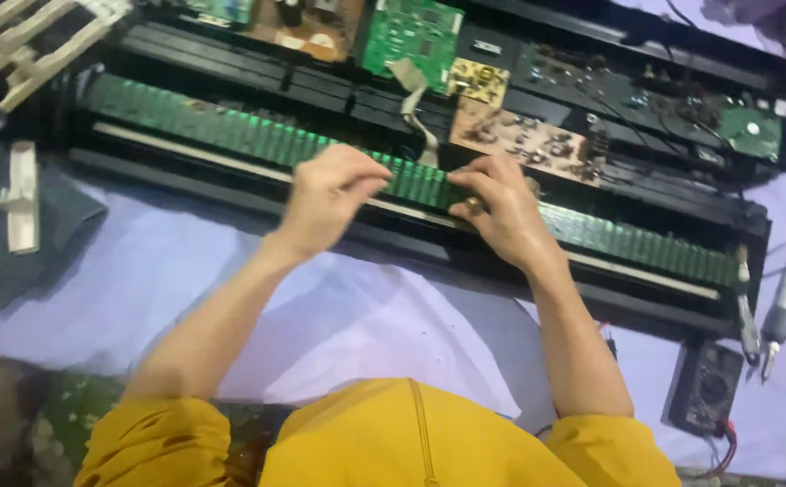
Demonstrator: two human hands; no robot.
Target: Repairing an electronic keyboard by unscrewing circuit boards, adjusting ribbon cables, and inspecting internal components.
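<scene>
Head view looks down on an opened electronic keyboard, its black case (231, 185) lying slantwise across a pale lilac cloth (357, 316). The strip (231, 126), a long green circuit board ribbed with close-set contacts, runs the length of the case from its left end to its right end, just above a thin white rail (176, 149) along the case's near edge. The left hand (325, 194) rests on the strip near its middle, fingers curled and pinched down on the top edge of the board; the right hand (497, 207) sits just beside it to the right, fingers likewise bent onto the strip, a ring on one finger. Whether either hand truly grips the board or only presses on it cannot be told. Along the far edge of the case lie a bright green board (411, 36), a small yellow board (479, 81) and a brown board (519, 135), with a pale ribbon cable (416, 104) leading from the green board down to the strip. At the cloth's left edge lies a white key piece (21, 194); at its right edge, a soldering iron (779, 311) and, near the near-right corner, a dark meter (704, 388).
</scene>
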